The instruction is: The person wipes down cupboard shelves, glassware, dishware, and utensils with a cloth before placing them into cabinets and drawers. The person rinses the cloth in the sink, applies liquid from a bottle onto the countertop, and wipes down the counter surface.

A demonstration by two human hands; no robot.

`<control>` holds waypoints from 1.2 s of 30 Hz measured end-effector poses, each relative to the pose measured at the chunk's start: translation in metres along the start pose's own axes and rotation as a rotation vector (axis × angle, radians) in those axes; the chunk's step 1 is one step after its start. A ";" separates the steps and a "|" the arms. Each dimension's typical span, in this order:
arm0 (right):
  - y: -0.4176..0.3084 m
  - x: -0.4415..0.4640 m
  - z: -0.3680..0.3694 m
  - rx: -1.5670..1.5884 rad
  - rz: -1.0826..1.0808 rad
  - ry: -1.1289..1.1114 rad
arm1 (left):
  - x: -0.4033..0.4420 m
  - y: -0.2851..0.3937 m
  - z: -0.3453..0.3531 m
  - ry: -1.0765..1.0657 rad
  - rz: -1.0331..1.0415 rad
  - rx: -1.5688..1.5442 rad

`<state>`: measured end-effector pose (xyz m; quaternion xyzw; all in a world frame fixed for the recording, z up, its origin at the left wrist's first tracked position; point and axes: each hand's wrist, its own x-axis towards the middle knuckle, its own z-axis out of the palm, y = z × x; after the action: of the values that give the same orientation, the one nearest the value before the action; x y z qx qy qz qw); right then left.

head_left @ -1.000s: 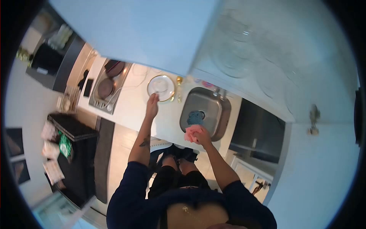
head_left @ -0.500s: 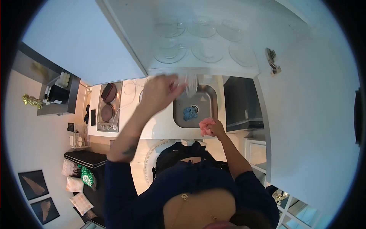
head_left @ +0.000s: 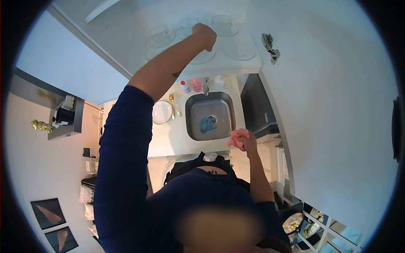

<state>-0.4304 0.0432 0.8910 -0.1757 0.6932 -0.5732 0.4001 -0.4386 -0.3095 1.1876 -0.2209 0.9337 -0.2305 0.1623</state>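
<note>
My left hand [head_left: 205, 37] is raised into the open wall cabinet, by the clear glass cups and saucers. Its fingers are curled away from me, and whatever they hold is hidden. Just behind it stands a glass cup [head_left: 188, 26]; another glass cup [head_left: 224, 26] is to its right, and a third glass cup [head_left: 159, 36] to its left. In the front row lies a glass saucer [head_left: 238, 49]. Low at the sink's front right corner, my right hand [head_left: 249, 143] is closed on a crumpled pink cloth [head_left: 238, 137].
Below the cabinet is a steel sink [head_left: 231, 114] with a blue cloth [head_left: 207, 125] near the drain. A white plate [head_left: 162, 112], gold cutlery [head_left: 172, 105] and a red-capped bottle [head_left: 184, 87] stand on the counter. The cabinet door [head_left: 333, 105] hangs open at right.
My left hand, which carried a clear glass piece above the counter, has risen into the cabinet. My right hand has shifted slightly right, still with the pink cloth. The view has shifted too.
</note>
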 end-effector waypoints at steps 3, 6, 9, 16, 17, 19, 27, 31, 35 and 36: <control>-0.012 -0.006 -0.009 0.106 0.037 0.018 | 0.017 0.010 0.001 -0.066 -0.001 0.029; -0.014 -0.006 -0.017 0.154 0.054 0.030 | 0.034 0.017 0.007 -0.137 -0.022 0.087; -0.028 -0.008 -0.020 0.226 0.076 -0.044 | 0.044 0.020 0.011 -0.166 -0.055 0.083; -0.011 0.010 -0.020 0.148 -0.016 0.010 | 0.041 0.031 0.004 -0.183 -0.045 0.007; -0.016 0.010 -0.020 0.152 0.011 -0.018 | 0.039 0.034 0.004 -0.165 -0.022 0.016; -0.021 0.012 -0.017 0.150 0.036 -0.052 | 0.036 0.036 0.003 -0.149 -0.007 0.021; -0.012 0.021 -0.006 0.099 0.065 -0.071 | 0.031 0.037 0.012 -0.036 0.013 0.005; -0.018 0.020 0.004 0.037 0.042 -0.099 | 0.019 0.033 0.021 0.067 0.012 -0.055; -0.021 0.023 0.016 0.056 0.077 -0.103 | 0.006 0.030 0.022 0.141 0.029 -0.047; -0.021 0.023 0.020 0.069 0.085 -0.103 | 0.002 0.030 0.022 0.192 0.030 -0.064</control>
<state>-0.4344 0.0080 0.9021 -0.1615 0.6584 -0.5693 0.4652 -0.4410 -0.2946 1.1534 -0.1888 0.9551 -0.2179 0.0685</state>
